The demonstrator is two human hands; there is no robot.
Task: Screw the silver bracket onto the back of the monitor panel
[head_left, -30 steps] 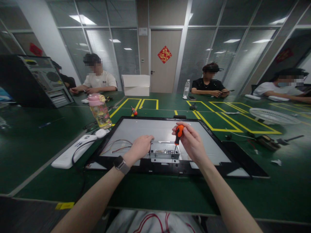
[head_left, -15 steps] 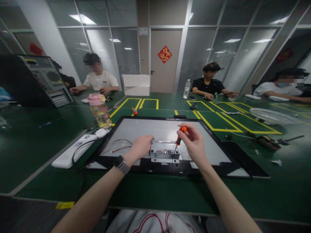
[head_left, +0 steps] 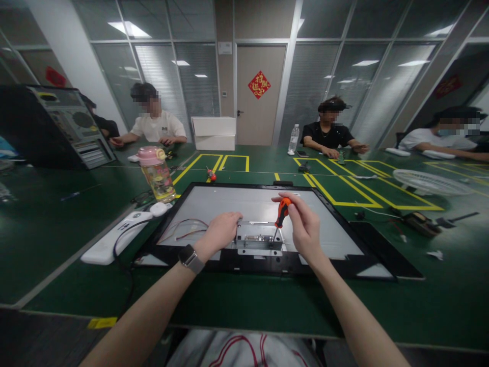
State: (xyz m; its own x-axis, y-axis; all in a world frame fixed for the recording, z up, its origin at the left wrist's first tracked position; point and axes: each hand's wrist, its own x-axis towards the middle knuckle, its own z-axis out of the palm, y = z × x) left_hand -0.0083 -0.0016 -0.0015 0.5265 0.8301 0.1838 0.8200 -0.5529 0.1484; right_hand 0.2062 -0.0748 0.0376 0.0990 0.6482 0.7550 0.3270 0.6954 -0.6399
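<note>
Screwdriver: a screwdriver with a bulbous orange-and-black handle [head_left: 283, 210] stands slightly tilted, its thin shaft down at the right end of the metal housing, just left of the right palm.
Right hand: the right hand [head_left: 305, 224] holds that handle between thumb and fingers.
Left hand: the left hand [head_left: 222, 228] lies at the housing's left end, fingertips by its far left corner; whether they grip it, I cannot tell.
Metal housing: the silver, oblong housing with a row of ports [head_left: 248, 232] sits between the hands, by the middle of the panel's near edge.
Panel: the flat grey, black-framed display panel [head_left: 225, 199] lies near the near edge of the green worktop [head_left: 244, 300].
Wires: thin, loose wires [head_left: 187, 221] lie on the panel, left of the left hand.
Power strip: a long white power strip [head_left: 114, 239] lies beside the panel's left edge.
</note>
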